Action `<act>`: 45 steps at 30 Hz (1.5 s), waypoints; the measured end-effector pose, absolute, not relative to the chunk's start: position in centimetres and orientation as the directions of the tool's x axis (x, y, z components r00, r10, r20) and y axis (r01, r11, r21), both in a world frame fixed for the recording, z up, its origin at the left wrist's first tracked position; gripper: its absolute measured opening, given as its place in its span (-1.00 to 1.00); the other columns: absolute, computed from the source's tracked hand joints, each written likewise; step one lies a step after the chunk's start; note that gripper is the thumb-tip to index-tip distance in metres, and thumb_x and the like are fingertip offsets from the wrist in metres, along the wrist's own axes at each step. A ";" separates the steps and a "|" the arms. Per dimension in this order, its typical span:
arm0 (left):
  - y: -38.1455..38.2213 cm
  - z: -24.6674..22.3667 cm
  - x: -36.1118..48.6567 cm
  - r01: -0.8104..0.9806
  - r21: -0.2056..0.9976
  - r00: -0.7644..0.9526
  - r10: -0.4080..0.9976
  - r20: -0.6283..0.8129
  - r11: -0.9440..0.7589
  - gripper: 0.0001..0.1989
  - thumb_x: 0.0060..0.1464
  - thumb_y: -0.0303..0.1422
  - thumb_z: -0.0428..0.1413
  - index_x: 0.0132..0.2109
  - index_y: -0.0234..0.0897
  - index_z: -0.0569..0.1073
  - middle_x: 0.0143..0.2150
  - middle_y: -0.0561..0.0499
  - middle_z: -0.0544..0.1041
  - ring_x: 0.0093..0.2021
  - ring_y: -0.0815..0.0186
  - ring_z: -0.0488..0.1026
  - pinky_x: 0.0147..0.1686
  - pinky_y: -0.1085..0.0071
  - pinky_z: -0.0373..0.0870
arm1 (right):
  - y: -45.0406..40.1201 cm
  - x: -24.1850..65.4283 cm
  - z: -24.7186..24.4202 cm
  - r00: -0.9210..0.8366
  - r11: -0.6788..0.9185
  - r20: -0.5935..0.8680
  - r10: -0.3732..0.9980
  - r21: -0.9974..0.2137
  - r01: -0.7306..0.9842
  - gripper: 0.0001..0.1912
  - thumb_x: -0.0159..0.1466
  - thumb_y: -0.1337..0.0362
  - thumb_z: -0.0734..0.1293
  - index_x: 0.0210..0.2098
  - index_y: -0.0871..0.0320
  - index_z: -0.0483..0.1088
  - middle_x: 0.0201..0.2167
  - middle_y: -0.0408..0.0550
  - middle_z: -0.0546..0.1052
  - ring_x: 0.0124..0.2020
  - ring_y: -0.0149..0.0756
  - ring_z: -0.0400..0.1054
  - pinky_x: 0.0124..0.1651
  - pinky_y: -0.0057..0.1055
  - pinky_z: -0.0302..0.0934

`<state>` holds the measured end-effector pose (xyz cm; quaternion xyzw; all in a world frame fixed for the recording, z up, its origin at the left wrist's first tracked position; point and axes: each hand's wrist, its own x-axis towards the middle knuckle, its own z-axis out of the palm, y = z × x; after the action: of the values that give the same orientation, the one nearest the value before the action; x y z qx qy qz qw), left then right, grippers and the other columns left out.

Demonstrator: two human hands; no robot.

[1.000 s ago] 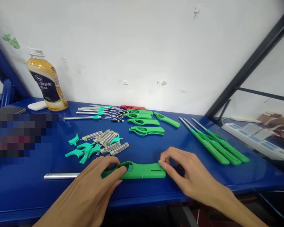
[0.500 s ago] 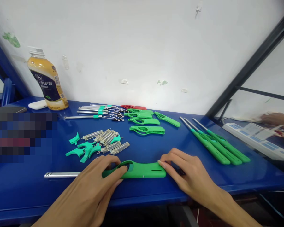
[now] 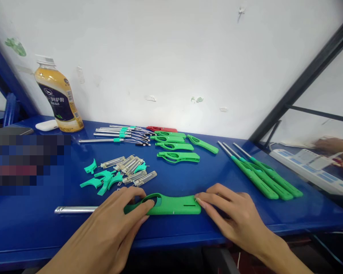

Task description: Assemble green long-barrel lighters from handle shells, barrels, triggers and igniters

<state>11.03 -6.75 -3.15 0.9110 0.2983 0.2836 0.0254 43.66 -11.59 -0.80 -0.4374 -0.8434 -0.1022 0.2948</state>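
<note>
A long-nosed green lighter [image 3: 177, 205] lies along the front of the blue table, its metal tube pointing left. My left hand [image 3: 114, 220] is closed around its front part, with the thumb at the trigger opening. At the handle's right end, the fingertips of my right hand [image 3: 231, 213] pinch together on the upper corner; what lies under them is hidden. Behind the left hand are several teal triggers [image 3: 104, 181] and clear fuel tanks [image 3: 128, 165]. Green handle shells [image 3: 178, 156] lie farther back, beside metal tubes with wires [image 3: 103, 140].
Three assembled green lighters [image 3: 254, 175] lie at the right, near a white power strip [image 3: 311, 167]. A drink bottle [image 3: 58, 99] and a white case [image 3: 45, 125] stand at the back left. A red shell [image 3: 162, 129] rests by the wall.
My right hand has shifted slightly to the right along the handle's end, its fingers drawing closer together. The left hand and the lighter stay in place.
</note>
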 end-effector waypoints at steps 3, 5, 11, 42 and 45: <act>-6.8 -3.3 10.9 0.526 0.218 0.662 0.556 0.503 -0.822 -0.61 0.51 -0.45 -0.02 0.34 -0.07 0.43 0.22 -0.06 0.44 0.18 0.22 0.47 0.12 0.36 0.51 | -11.9 43.8 -0.7 -0.444 0.592 0.585 0.679 -0.079 0.802 -0.78 0.53 0.40 0.31 0.08 0.08 0.54 -0.19 -0.09 0.67 -0.31 -0.40 0.62 -0.35 -0.47 0.37; -6.8 -3.3 10.9 0.528 0.220 0.659 0.559 0.503 -0.820 -0.61 0.51 -0.44 -0.02 0.35 -0.06 0.43 0.22 -0.06 0.44 0.19 0.22 0.47 0.13 0.36 0.51 | -12.1 43.8 -0.7 -0.442 0.598 0.589 0.677 -0.088 0.797 -0.77 0.53 0.41 0.30 0.09 0.09 0.54 -0.18 -0.07 0.67 -0.31 -0.40 0.62 -0.37 -0.47 0.36; -6.7 -3.2 11.1 0.534 0.214 0.659 0.561 0.501 -0.818 -0.60 0.50 -0.45 -0.03 0.35 -0.06 0.43 0.22 -0.06 0.45 0.18 0.22 0.49 0.12 0.37 0.52 | -12.0 43.6 -0.2 -0.438 0.603 0.601 0.669 -0.094 0.792 -0.77 0.51 0.42 0.31 0.07 0.12 0.55 -0.23 -0.08 0.62 -0.34 -0.42 0.57 -0.38 -0.46 0.33; -6.7 -3.0 11.0 0.533 0.240 0.662 0.577 0.478 -0.811 -0.57 0.49 -0.44 -0.02 0.36 0.01 0.43 0.22 -0.06 0.49 0.17 0.17 0.52 0.09 0.31 0.59 | -8.5 42.8 5.4 -0.285 0.596 0.531 0.798 -0.764 0.247 -0.67 0.60 -0.03 0.20 0.18 -0.21 0.53 0.52 -0.16 0.32 0.60 0.04 0.07 0.47 0.18 0.28; -6.7 -3.0 11.0 0.526 0.239 0.660 0.569 0.491 -0.816 -0.57 0.49 -0.45 -0.02 0.36 -0.01 0.44 0.20 -0.07 0.49 0.15 0.17 0.52 0.09 0.30 0.59 | -8.3 42.7 5.3 -0.293 0.597 0.527 0.798 -0.761 0.256 -0.66 0.60 -0.03 0.19 0.19 -0.19 0.52 0.52 -0.13 0.33 0.59 0.04 0.08 0.47 0.16 0.28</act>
<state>11.02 -6.70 -2.96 0.9102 0.3007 0.2822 0.0382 42.68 -8.31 5.29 -0.3497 -0.7532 0.2819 0.4806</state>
